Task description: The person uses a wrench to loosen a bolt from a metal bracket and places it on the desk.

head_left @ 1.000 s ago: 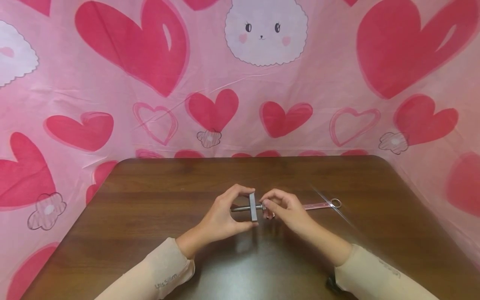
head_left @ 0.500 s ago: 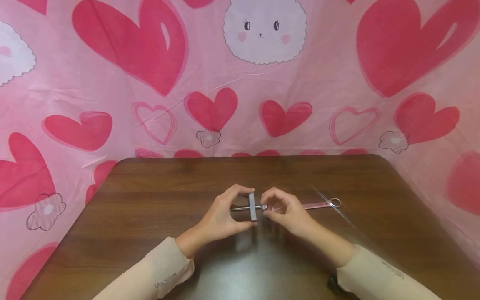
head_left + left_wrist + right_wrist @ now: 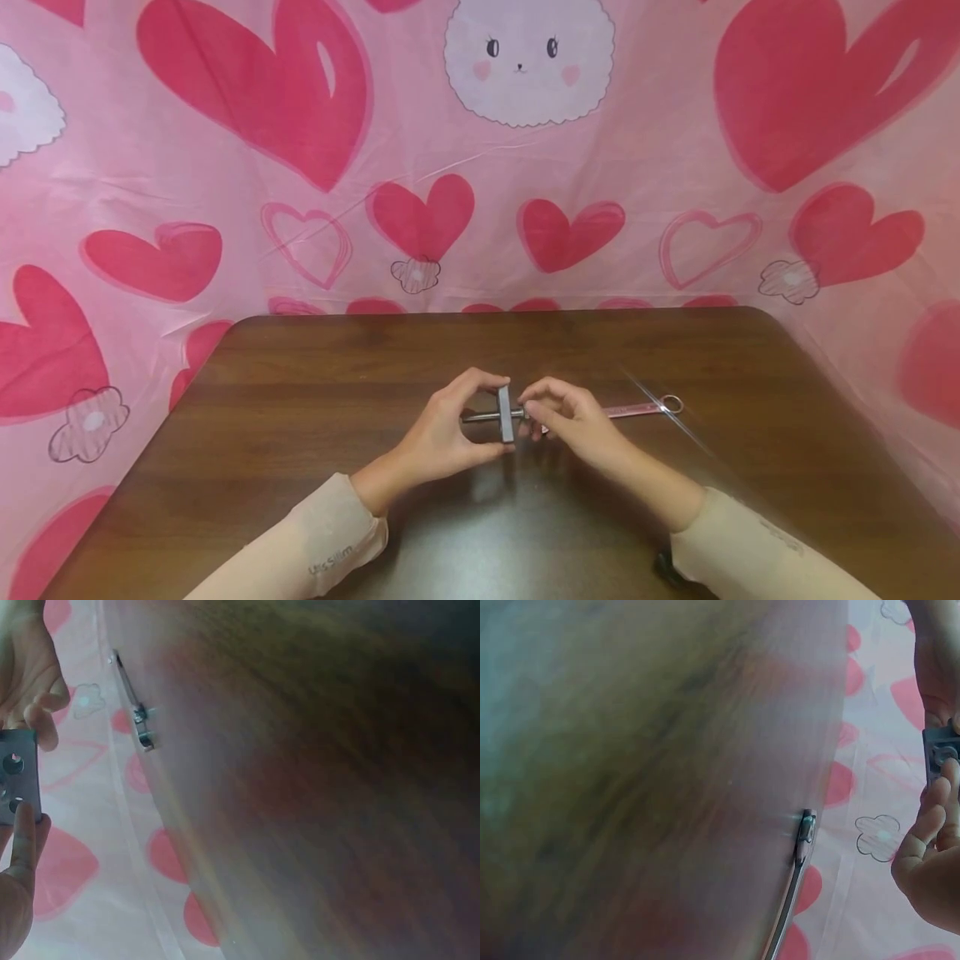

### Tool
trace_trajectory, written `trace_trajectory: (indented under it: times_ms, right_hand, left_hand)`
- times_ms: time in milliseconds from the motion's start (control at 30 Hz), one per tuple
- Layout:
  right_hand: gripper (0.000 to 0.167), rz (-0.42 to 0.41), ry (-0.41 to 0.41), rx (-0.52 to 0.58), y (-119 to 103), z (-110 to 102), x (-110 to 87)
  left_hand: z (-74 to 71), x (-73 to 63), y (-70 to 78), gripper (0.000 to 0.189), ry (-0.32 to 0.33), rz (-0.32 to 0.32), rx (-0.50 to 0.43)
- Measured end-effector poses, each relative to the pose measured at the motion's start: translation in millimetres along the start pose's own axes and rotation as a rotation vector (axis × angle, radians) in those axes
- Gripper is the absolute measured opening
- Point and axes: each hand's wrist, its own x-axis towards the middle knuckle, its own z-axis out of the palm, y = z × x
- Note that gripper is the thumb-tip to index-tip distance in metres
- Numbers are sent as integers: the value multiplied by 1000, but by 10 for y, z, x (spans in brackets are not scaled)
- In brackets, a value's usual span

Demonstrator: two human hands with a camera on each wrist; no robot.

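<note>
In the head view, my left hand [image 3: 442, 429] grips a grey metal plate [image 3: 506, 425] by its upper and lower edges, thumb below. The left wrist view shows round holes in the plate [image 3: 28, 780], with a fingertip over one. A shiny metal bolt [image 3: 482, 417] passes through the plate, its long shank pointing left into the space inside my left hand. On the other side, my right hand [image 3: 573, 417] pinches the bolt's wider right end between thumb and forefinger, partly hiding it. Both hands hold the pieces above the table.
Behind my right hand, a wrench [image 3: 633, 410] with a ring end [image 3: 672, 404] lies on the brown wooden table [image 3: 360, 350]. A pink heart-patterned cloth [image 3: 495, 233] stands around the table's back and sides. A small dark object [image 3: 664, 568] shows beside the right sleeve.
My right thumb and fingers drop and spread off the bolt's end half a second ago, then come back up onto it now. The left hand and plate stay nearly still.
</note>
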Motion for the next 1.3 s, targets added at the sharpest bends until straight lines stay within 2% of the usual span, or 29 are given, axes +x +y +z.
trace_trajectory:
  times_ms: [200, 367, 600, 700, 900, 1067, 1300]
  right_hand:
    - [22, 23, 33, 22, -9, 10, 17]
    - [18, 21, 60, -23, -26, -2, 12]
    - [29, -99, 36, -76, -22, -7, 0]
    - [31, -118, 24, -74, -27, -3, 5]
    - [30, -76, 27, -84, -21, -29, -2]
    - [27, -37, 19, -102, -14, -42, -8]
    - [24, 29, -12, -8, -46, -12, 10]
  left_hand:
    - [13, 4, 23, 70, -9, 29, -10]
    - [16, 22, 22, 68, 0, 45, -8]
    - [-6, 29, 12, 69, 1, 14, -26]
    - [-11, 32, 8, 70, -2, 14, -38]
    - [-12, 29, 7, 72, 10, 32, -32]
    - [-9, 15, 19, 71, 12, 23, -16]
    - [-11, -16, 7, 70, 20, 17, -25]
